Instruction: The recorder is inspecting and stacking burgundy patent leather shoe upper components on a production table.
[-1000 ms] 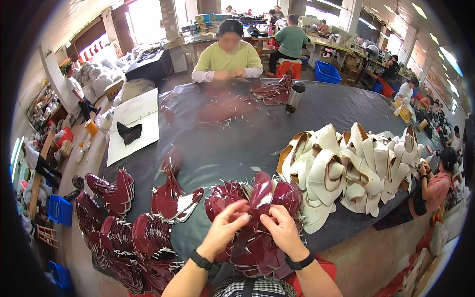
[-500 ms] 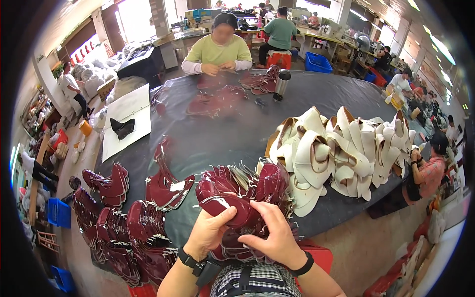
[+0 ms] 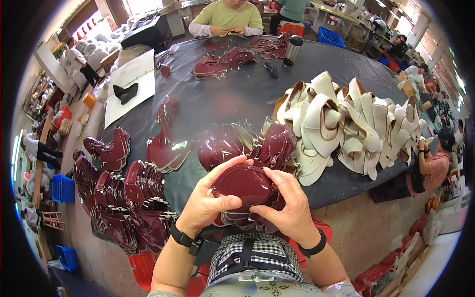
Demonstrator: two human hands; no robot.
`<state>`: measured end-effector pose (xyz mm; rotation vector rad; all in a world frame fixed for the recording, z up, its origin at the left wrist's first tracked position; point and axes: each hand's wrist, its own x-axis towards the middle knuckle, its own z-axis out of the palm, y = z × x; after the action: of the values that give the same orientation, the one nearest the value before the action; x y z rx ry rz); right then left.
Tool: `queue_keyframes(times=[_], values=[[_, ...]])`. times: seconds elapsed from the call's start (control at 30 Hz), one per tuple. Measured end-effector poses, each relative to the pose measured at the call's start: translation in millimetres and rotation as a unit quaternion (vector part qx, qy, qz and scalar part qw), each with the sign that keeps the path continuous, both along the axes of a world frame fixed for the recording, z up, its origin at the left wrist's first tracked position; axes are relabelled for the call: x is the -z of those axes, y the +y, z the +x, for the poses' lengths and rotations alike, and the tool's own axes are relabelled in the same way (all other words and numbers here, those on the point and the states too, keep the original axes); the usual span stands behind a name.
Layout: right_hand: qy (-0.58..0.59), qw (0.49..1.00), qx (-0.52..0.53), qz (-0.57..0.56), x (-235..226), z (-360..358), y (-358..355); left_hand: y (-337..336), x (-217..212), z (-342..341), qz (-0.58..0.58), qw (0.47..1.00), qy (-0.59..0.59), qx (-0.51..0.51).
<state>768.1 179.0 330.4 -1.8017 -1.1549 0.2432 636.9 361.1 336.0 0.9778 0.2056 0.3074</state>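
Observation:
Between my hands is a glossy burgundy shoe upper, its rounded toe part turned up toward me. My left hand grips its left side, thumb on the near face and fingers behind. On the opposite edge, my right hand pinches it with thumb and fingers. Just beyond lies a heap of matching burgundy uppers with pale threads at their edges. More of them show beneath the held piece, partly hidden by my hands.
Stacked burgundy uppers line the table's left side. Cream uppers are piled at right. A steel tumbler and white board stand and lie farther back. Opposite, a person in a yellow-green top handles pieces.
The view has tipped downward, so the table sits higher in the picture. The held upper now shows its toe face more fully, with my left fingers spread behind it.

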Motion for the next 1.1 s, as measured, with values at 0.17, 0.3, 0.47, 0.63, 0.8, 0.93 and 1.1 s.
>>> queue_keyframes(times=[0.17,0.3,0.47,0.63,0.8,0.93,1.1], values=[[0.158,0.986,-0.021,0.039,5.9,-10.5,0.8,0.8,11.6,-7.2,0.082,0.996,-0.016,-0.018],[0.079,0.996,-0.033,-0.004,3.4,-14.6,2.4,1.8,24.5,-11.3,0.18,0.981,-0.05,-0.058],[0.096,0.995,-0.03,-0.002,-3.6,-15.8,2.5,2.1,25.8,-19.9,0.273,0.957,-0.048,-0.083],[0.073,0.997,-0.038,0.001,-6.5,-23.8,7.9,5.5,34.2,-31.4,0.281,0.95,-0.061,-0.123],[0.029,0.999,-0.011,-0.015,-2.1,-26.8,10.7,8.0,22.3,-31.5,0.223,0.97,0.003,-0.094],[-0.152,0.987,0.056,-0.015,-3.3,-21.5,14.9,13.9,-18.5,-37.4,0.484,0.859,0.064,-0.155],[-0.203,0.978,0.043,-0.028,2.4,-30.1,18.2,8.2,-46.0,-26.5,0.794,0.602,0.078,-0.032]])
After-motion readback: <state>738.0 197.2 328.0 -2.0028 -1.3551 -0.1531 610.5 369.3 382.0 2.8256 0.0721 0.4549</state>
